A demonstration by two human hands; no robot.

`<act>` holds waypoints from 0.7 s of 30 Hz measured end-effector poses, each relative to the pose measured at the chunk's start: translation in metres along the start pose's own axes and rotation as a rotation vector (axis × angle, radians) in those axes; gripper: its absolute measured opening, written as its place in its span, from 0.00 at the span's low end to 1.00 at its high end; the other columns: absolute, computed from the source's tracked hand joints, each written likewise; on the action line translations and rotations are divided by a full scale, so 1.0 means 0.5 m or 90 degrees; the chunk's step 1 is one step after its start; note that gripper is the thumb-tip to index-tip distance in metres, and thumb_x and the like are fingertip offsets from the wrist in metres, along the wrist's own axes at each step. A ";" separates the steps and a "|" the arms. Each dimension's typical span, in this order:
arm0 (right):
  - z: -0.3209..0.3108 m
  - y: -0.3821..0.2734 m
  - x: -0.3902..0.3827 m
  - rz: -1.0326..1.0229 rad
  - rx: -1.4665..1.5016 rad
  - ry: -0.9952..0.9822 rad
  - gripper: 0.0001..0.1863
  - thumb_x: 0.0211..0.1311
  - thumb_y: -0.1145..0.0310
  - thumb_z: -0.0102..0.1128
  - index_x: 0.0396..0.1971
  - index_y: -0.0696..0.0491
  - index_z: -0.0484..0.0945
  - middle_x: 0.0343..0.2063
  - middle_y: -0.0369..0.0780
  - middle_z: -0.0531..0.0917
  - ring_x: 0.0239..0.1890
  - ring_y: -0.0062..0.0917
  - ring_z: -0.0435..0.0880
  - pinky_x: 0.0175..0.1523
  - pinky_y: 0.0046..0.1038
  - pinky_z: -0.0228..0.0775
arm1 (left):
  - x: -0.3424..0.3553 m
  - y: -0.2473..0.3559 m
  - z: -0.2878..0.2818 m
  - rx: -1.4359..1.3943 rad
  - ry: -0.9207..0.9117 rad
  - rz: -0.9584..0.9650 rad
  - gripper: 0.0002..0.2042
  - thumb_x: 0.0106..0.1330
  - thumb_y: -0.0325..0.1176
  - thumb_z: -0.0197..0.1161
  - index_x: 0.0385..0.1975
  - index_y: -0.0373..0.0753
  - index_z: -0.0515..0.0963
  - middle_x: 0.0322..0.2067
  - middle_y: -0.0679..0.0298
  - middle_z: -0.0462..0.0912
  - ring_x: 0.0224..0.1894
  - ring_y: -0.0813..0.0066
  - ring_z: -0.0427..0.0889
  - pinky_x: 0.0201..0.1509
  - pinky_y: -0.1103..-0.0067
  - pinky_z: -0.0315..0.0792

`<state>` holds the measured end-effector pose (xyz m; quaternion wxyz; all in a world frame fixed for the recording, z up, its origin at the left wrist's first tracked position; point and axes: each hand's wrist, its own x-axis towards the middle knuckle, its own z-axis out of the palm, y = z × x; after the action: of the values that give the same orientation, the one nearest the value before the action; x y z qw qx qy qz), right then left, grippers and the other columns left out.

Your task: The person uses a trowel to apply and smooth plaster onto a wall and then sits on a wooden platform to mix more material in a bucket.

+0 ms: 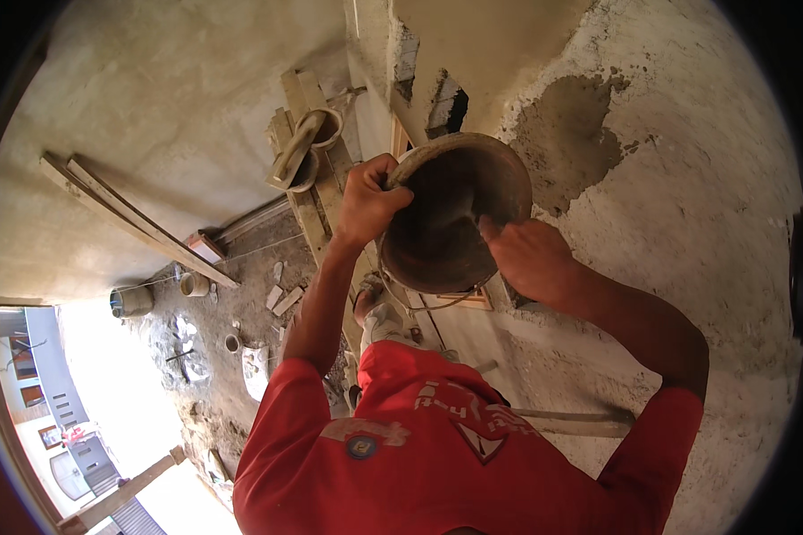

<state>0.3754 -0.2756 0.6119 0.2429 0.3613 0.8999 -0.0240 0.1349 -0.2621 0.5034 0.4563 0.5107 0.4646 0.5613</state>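
Head view, bucket (444, 207) just left of the damp wall patch (569, 138), left hand (371, 201) gripping its rim, right hand (532, 257) below the patch, its grip unclear, bucket's bottom lost in shadow.

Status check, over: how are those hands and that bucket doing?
Left hand gripping bucket by its rim. Right hand at its mouth, contact unclear. Mouth facing camera, dark inside. Nearby: two smaller buckets on planks.

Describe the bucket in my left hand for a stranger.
On the plastered wall at right, find the dark patch. Just left of it, your left hand grips the rim of a round bucket, your right hand at its mouth. Unlike the smaller-looking buckets on the planks, it's held up, dark interior facing the camera.
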 end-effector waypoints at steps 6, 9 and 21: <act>0.077 -0.024 0.051 -0.039 -0.046 0.229 0.26 0.50 0.75 0.60 0.53 0.66 0.74 0.24 0.45 0.84 0.29 0.31 0.86 0.32 0.29 0.79 | 0.000 0.021 0.034 0.003 0.004 0.044 0.09 0.48 0.21 0.63 0.20 0.39 0.68 0.20 0.78 0.66 0.24 0.91 0.63 0.25 0.85 0.56; 0.121 -0.014 0.043 -0.075 -0.103 0.174 0.28 0.48 0.74 0.62 0.53 0.66 0.74 0.24 0.45 0.84 0.29 0.31 0.86 0.32 0.30 0.79 | 0.004 0.042 0.024 0.071 0.032 0.020 0.09 0.48 0.21 0.63 0.20 0.38 0.68 0.19 0.78 0.65 0.23 0.92 0.63 0.24 0.86 0.55; 0.107 0.055 0.048 -0.018 0.085 0.094 0.23 0.55 0.74 0.56 0.53 0.59 0.73 0.21 0.49 0.82 0.25 0.43 0.84 0.29 0.42 0.76 | -0.009 0.014 0.041 0.043 0.015 0.017 0.08 0.49 0.20 0.62 0.21 0.38 0.70 0.20 0.77 0.67 0.23 0.91 0.64 0.24 0.86 0.57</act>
<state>0.4012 -0.2518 0.5577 0.1513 0.3648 0.9167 -0.0606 0.1556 -0.2666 0.5106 0.4256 0.5254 0.4816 0.5575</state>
